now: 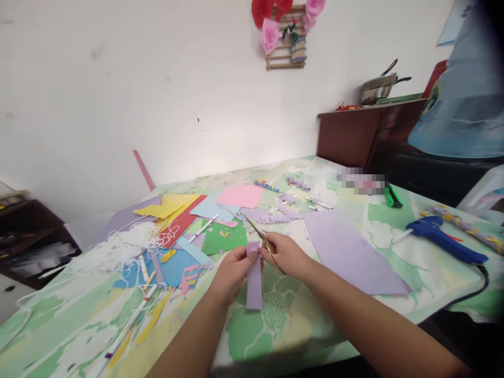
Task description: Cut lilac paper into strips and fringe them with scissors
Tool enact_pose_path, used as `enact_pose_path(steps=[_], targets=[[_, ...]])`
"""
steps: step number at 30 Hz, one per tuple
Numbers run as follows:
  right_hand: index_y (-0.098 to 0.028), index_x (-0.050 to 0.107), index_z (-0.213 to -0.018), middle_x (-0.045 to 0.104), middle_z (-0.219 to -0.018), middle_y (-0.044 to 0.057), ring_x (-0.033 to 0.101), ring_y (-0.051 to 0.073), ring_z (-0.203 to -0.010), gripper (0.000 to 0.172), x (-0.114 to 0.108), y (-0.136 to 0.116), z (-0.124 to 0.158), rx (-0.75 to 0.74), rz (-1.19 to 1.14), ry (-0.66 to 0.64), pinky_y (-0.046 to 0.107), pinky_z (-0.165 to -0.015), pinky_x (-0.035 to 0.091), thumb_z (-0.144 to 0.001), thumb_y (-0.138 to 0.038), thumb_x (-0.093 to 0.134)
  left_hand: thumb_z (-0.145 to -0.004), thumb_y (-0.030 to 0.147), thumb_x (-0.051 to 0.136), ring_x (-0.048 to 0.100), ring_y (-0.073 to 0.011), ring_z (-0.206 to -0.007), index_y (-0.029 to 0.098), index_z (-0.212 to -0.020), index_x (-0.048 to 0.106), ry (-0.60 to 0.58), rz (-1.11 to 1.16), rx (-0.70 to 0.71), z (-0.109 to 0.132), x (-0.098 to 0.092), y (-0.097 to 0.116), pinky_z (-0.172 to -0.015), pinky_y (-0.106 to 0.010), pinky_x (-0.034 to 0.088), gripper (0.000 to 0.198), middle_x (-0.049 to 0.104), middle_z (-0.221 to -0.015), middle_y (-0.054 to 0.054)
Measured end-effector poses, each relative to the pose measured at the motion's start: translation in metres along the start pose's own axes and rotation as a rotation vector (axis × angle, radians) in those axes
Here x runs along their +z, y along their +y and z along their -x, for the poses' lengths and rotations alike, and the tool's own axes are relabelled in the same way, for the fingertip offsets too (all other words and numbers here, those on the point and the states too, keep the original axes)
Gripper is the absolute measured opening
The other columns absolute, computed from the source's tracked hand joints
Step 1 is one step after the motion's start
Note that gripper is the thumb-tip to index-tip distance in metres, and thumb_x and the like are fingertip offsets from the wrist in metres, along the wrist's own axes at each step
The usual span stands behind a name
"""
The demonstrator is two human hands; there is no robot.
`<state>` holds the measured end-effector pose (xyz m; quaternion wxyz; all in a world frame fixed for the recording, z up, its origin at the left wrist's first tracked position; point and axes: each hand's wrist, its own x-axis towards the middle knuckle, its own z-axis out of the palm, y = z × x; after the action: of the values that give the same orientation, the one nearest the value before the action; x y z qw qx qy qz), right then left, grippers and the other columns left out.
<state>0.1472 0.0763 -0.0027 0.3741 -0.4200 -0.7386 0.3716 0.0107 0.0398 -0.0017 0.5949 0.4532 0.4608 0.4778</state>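
Observation:
My left hand (232, 270) pinches the top of a narrow lilac paper strip (254, 283) that hangs down over the table. My right hand (286, 254) is closed around a pair of scissors (255, 231), whose blades point up and to the left just above the strip's top end. Both hands meet near the middle of the table, above its green and white patterned cloth (283, 320). A large lilac sheet (350, 252) lies just right of my right hand.
Coloured paper sheets (185, 215), white string (126, 244), pens and scraps litter the left half. A blue glue gun (444, 239) with its cord lies at the right, a green tool (391, 197) further back. A dark wooden cabinet (354, 134) stands against the wall.

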Motion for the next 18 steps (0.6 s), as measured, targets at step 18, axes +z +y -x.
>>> enact_pose_path(steps=[18], targets=[[-0.019,0.05,-0.07,0.054,-0.066,0.003,0.045,0.014,-0.059,0.04,-0.025,-0.011,0.005,-0.106,0.865,-0.168,0.024,-0.046,0.019,-0.068,-0.057,0.037,-0.063,0.023,0.056,0.048,-0.0071,-0.042,0.016,-0.081,0.054,0.174,0.104,0.049,0.0,-0.004,0.01,-0.043,-0.019,0.038,0.02,0.052,-0.048,0.005]])
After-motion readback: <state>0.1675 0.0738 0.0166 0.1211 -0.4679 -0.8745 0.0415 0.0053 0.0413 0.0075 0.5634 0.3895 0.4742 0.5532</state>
